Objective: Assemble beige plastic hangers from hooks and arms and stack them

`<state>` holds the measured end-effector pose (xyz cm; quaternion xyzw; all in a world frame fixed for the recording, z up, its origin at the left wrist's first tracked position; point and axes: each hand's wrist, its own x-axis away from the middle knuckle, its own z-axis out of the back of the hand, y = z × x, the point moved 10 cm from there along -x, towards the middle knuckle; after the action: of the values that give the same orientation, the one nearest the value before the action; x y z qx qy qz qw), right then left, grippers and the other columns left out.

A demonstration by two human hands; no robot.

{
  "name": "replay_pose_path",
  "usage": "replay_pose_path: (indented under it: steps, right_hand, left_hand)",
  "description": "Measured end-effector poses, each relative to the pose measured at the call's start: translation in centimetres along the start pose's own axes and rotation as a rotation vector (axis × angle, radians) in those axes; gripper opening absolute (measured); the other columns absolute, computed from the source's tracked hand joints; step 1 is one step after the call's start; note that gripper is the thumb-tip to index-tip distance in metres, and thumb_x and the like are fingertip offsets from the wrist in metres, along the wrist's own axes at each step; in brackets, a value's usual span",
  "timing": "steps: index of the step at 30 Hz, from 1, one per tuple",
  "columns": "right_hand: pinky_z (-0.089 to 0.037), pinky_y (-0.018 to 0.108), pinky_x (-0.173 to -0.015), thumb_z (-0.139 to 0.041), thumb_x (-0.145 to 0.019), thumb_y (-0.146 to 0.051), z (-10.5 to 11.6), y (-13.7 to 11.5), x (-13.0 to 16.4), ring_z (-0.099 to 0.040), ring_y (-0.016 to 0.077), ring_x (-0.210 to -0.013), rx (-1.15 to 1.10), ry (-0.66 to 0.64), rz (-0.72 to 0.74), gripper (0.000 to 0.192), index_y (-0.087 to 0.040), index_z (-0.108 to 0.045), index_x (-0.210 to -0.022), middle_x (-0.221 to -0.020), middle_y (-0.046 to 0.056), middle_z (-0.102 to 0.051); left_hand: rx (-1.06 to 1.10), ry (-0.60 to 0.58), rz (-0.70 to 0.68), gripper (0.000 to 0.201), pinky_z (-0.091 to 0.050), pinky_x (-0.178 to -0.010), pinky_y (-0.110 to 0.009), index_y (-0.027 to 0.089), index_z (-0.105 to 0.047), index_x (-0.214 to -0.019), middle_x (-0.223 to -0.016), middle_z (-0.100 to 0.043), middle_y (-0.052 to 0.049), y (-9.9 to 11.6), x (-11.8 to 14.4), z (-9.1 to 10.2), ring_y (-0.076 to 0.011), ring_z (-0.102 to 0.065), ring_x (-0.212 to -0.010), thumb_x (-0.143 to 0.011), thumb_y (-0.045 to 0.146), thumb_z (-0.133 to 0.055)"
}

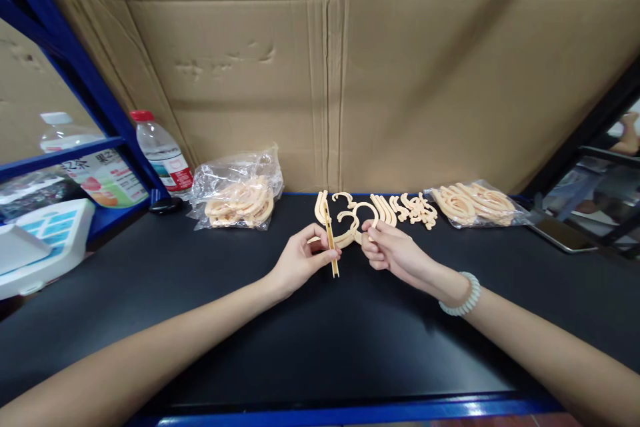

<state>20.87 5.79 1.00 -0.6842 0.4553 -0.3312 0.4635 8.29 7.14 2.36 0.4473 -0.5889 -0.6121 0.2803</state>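
My left hand [299, 260] pinches a straight peach plastic bar [330, 240], held nearly upright over the black tabletop [320, 340]. My right hand [387, 250] grips a peach hooked plastic piece [356, 217] right beside the bar; the two pieces meet between my hands. Just behind them lies a row of loose peach curved and hooked pieces [400, 208].
A clear bag of curved peach pieces [239, 195] lies at the back left, another bag [474, 204] at the back right. A water bottle [163, 155] stands by the blue shelf post. A cardboard wall [330, 80] backs the table. A white device [35, 243] sits far left.
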Motion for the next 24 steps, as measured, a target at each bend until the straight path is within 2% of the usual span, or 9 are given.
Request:
replay_pose_path:
  steps: [4, 6, 10, 13, 18, 21, 24]
  right_hand:
    - [-0.027, 0.02, -0.05, -0.067, -0.083, -0.04, -0.8, 0.1, 0.4, -0.045, 0.0111, -0.062, -0.027, -0.042, 0.022, 0.029, -0.023, -0.045, -0.091, -0.077, 0.0, -0.057]
    - [-0.032, 0.022, -0.054, -0.065, -0.086, -0.04, -1.2, 0.0, 0.5, -0.051, 0.0136, -0.072, -0.028, -0.083, 0.044, 0.024, -0.022, -0.049, -0.09, -0.088, 0.003, -0.061]
    - [-0.036, 0.024, -0.058, -0.062, -0.087, -0.042, -1.4, -0.7, 0.4, -0.051, 0.0156, -0.084, 0.076, -0.108, 0.133, 0.025, -0.018, -0.064, -0.082, -0.103, 0.007, -0.057]
    - [-0.035, 0.024, -0.056, -0.065, -0.085, -0.043, -0.6, -1.2, 0.2, -0.046, 0.0138, -0.079, 0.156, -0.031, 0.21, 0.023, -0.021, -0.07, -0.083, -0.1, 0.006, -0.056]
    - [-0.033, 0.025, -0.051, -0.072, -0.079, -0.041, 0.3, -0.6, 0.0, -0.036, 0.0096, -0.058, 0.086, 0.045, 0.167, 0.023, -0.019, -0.072, -0.082, -0.069, 0.0, -0.048]
    - [-0.038, 0.025, -0.052, -0.075, -0.075, -0.039, 0.4, -0.3, 0.0, -0.041, 0.0098, -0.058, 0.069, 0.066, 0.149, 0.022, -0.018, -0.071, -0.083, -0.068, -0.001, -0.049]
    - [-0.045, 0.026, -0.057, -0.079, -0.071, -0.035, 0.5, -0.4, 0.1, -0.05, 0.0106, -0.063, 0.069, 0.083, 0.161, 0.021, -0.018, -0.07, -0.078, -0.078, 0.002, -0.057]
  left_hand:
    - [0.112, 0.059, 0.016, 0.043, -0.055, -0.076, -0.034, 0.021, -0.049, -0.092, -0.088, -0.06, 0.003, -0.3, 0.1, 0.4, -0.0146, -0.067, -0.077, -0.065, 0.02, -0.082]
    - [0.144, 0.095, 0.034, 0.05, -0.055, -0.079, -0.035, 0.022, -0.05, -0.102, -0.095, -0.06, 0.002, -0.5, 0.2, 0.6, -0.0153, -0.067, -0.081, -0.064, 0.019, -0.083]
    - [0.166, 0.104, 0.061, 0.036, -0.052, -0.084, -0.035, 0.017, -0.053, -0.088, -0.084, -0.065, -0.001, -0.7, 0.4, 0.5, -0.0192, -0.067, -0.09, -0.065, 0.02, -0.081]
    - [0.137, 0.136, 0.021, 0.031, -0.052, -0.082, -0.033, 0.018, -0.053, -0.079, -0.075, -0.062, 0.003, -0.3, 0.5, 0.7, -0.0168, -0.065, -0.083, -0.066, 0.021, -0.08]
    - [0.041, 0.119, -0.005, 0.029, -0.049, -0.073, -0.029, 0.017, -0.051, -0.072, -0.068, -0.055, 0.004, 0.0, 0.5, 0.5, -0.0146, -0.061, -0.076, -0.068, 0.022, -0.079]
    - [-0.036, 0.119, -0.024, 0.028, -0.048, -0.072, -0.028, 0.018, -0.052, -0.072, -0.069, -0.054, 0.004, 0.1, 0.5, 0.5, -0.0145, -0.06, -0.074, -0.069, 0.024, -0.079]
    - [-0.094, 0.112, -0.035, 0.027, -0.045, -0.068, -0.026, 0.018, -0.052, -0.071, -0.069, -0.054, 0.004, 0.3, 0.5, 0.5, -0.0138, -0.059, -0.073, -0.069, 0.025, -0.078]
